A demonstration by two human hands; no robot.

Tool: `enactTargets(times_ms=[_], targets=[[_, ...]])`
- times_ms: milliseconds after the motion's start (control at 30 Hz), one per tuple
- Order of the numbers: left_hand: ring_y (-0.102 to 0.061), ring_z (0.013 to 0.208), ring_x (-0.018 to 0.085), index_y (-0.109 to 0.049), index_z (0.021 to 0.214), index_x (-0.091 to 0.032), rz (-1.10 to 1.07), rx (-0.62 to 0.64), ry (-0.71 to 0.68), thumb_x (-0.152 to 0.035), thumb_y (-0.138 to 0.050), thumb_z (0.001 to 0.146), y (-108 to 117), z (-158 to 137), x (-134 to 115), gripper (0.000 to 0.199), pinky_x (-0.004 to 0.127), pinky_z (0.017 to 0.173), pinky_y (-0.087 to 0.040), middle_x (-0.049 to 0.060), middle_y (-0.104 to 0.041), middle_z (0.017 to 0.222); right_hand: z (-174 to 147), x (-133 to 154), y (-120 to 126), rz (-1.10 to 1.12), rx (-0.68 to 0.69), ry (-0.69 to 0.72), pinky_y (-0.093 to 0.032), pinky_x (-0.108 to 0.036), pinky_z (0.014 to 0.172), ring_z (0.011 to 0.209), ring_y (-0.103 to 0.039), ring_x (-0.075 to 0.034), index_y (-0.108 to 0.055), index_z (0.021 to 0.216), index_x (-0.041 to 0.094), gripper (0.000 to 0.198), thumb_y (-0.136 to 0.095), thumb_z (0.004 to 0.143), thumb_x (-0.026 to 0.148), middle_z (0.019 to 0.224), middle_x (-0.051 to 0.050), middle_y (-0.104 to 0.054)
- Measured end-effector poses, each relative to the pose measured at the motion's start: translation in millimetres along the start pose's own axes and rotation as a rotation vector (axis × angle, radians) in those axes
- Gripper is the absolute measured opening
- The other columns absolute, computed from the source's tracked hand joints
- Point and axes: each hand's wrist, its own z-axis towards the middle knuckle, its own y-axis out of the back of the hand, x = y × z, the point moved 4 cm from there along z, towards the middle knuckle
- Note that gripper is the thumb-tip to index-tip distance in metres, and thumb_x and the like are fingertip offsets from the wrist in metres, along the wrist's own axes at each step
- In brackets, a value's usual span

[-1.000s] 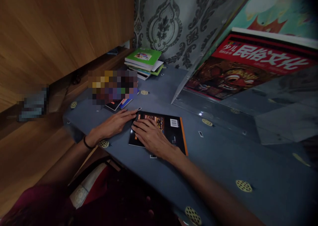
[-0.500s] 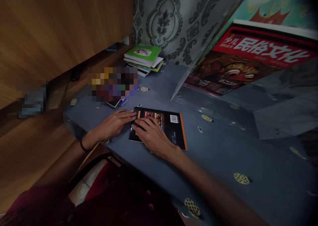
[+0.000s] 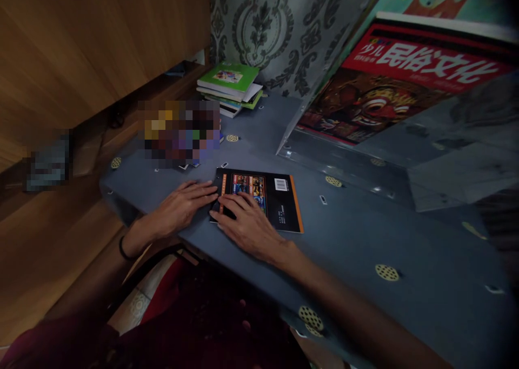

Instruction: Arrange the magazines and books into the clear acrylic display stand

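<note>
In the head view, the whole scene sits a little higher in the frame than half a second ago, yet the black book (image 3: 279,204) keeps its place on the blue-grey table (image 3: 348,244), just left of the frame's middle. My hands have drawn slightly toward me across it, so more of the small colour pictures on its cover shows above my right knuckles.

My right hand (image 3: 247,225) lies palm down over the book's lower left part, fingers extended and a little apart, pressing or resting without gripping. My left hand (image 3: 178,209) is flat too, fingers nearly straight and close together, their tips at the book's left edge; I cannot tell how firmly they touch. A dark band (image 3: 122,248) circles that wrist.

The green-topped stack of books (image 3: 229,79) is at upper centre, and the red book (image 3: 409,55) leans in a clear stand (image 3: 438,188) at upper right.
</note>
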Motion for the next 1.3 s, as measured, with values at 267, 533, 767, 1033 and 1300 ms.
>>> enactTargets(times_ms=[267,533,767,1033,1300], targets=[[-0.056,0.135,0.024,-0.063,0.132,-0.018,0.068,-0.054,0.005,-0.004,-0.041,0.093,1.5,-7.8,-18.6,0.047,0.051,0.111,-0.045,0.010,-0.066,0.138,-7.8,1.1,-2.7,0.066,-0.007,0.026,-0.042,-0.051,0.111,0.132,-0.050,-0.024,-0.067,0.127,0.028,0.031,-0.055,0.100,0.017,0.131,-0.009,-0.064],[-0.055,0.136,0.024,-0.061,0.136,-0.019,0.081,0.006,-0.030,-0.003,-0.049,0.089,5.1,-21.4,-35.9,0.051,0.052,0.114,-0.041,0.011,-0.065,0.140,-14.5,12.8,7.8,0.039,0.003,-0.013,-0.042,-0.051,0.113,0.128,-0.053,-0.024,-0.065,0.128,0.020,0.030,-0.053,0.101,0.016,0.130,-0.012,-0.065],[-0.056,0.132,0.028,-0.061,0.135,-0.015,0.151,0.016,-0.020,-0.003,-0.051,0.087,1.4,-25.7,-49.5,0.051,0.055,0.112,-0.043,0.013,-0.065,0.138,-24.6,15.5,9.8,0.031,0.006,-0.040,-0.043,-0.051,0.113,0.130,-0.053,-0.025,-0.061,0.132,0.016,0.033,-0.050,0.101,0.015,0.136,-0.014,-0.062],[-0.061,0.114,0.029,-0.060,0.131,-0.010,0.244,-0.048,-0.039,-0.002,-0.049,0.087,-2.5,-14.8,-68.9,0.046,0.049,0.100,-0.052,0.016,-0.068,0.122,-35.6,20.0,8.1,0.013,0.006,-0.073,-0.045,-0.051,0.112,0.131,-0.053,-0.025,-0.061,0.132,0.012,0.033,-0.048,0.102,0.014,0.134,-0.014,-0.065],[-0.060,0.098,0.028,-0.059,0.129,-0.008,0.340,-0.029,-0.033,0.002,-0.044,0.084,-10.4,-3.9,-84.6,0.048,0.042,0.086,-0.055,0.016,-0.067,0.112,-49.4,21.2,9.8,0.027,-0.046,-0.113,-0.046,-0.048,0.111,0.129,-0.055,-0.026,-0.060,0.133,0.008,0.035,-0.050,0.100,0.013,0.132,-0.015,-0.066]])
